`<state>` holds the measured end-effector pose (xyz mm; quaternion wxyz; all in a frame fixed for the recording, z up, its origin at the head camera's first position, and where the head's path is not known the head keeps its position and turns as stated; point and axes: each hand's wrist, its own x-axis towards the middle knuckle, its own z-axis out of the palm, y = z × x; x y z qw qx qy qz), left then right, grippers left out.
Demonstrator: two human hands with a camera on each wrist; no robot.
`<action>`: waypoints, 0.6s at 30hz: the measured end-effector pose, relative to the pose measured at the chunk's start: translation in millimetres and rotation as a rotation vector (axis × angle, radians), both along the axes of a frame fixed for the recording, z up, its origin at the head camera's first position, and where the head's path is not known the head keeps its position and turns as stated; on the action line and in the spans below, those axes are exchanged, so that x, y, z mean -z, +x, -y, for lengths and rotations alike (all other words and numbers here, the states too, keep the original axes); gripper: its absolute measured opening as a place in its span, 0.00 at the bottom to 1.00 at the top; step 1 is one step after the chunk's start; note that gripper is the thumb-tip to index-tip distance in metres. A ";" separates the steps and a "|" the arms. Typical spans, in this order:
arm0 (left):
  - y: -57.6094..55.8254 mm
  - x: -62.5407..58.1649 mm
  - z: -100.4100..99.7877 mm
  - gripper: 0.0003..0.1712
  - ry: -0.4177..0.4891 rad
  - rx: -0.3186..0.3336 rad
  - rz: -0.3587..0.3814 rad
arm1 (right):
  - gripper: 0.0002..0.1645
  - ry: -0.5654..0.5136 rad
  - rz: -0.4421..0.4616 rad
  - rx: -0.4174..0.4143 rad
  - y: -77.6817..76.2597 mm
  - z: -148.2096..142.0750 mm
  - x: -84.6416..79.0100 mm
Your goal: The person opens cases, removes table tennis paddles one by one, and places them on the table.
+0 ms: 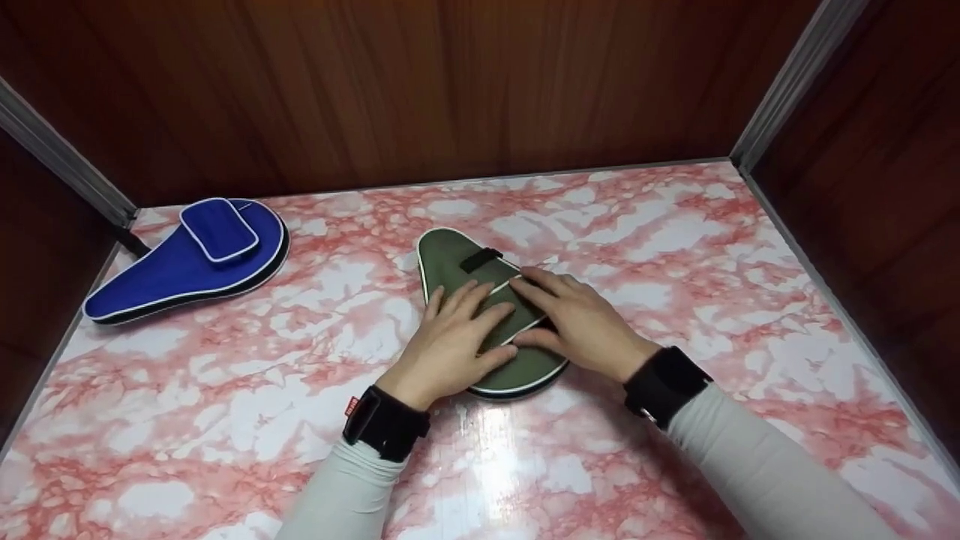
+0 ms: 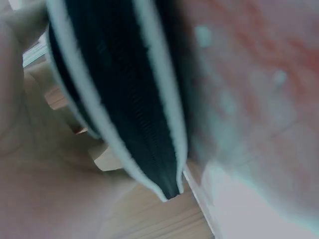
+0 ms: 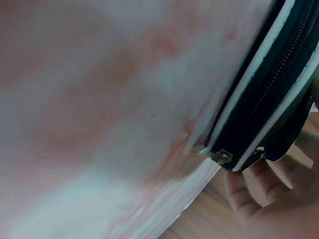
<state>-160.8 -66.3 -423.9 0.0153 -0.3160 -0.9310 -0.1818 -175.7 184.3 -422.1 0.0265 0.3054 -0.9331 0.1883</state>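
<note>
An olive-green paddle-shaped case with white piping lies on the table, its narrow end pointing away. Near that end is a black strap. My left hand rests on the case's left side, fingers spread over the front. Across the right part of the raised pocket lies my right hand, thumb at the lower edge and fingers at the upper. A black side zipper runs between white edges in the left wrist view. The right wrist view shows a metal zipper pull near my fingertips.
A blue case of similar shape, with its own pocket, lies at the far left by the wall. Dark wood panels stand behind and on both sides of the red-and-white marbled table.
</note>
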 end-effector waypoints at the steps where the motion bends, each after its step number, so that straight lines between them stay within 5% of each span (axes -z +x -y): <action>1: 0.1 1.6 -0.3 0.36 -0.010 -0.008 0.007 | 0.50 -0.012 0.003 -0.005 -2.5 -0.6 0.4; 12: 2.5 1.0 -4.7 0.35 -0.038 -0.036 0.038 | 0.28 -0.079 0.034 0.144 0.5 -45.8 -4.7; 18: 3.8 4.0 -3.1 0.35 -0.034 -0.039 0.040 | 0.20 -0.035 0.042 0.157 4.5 -56.1 -4.5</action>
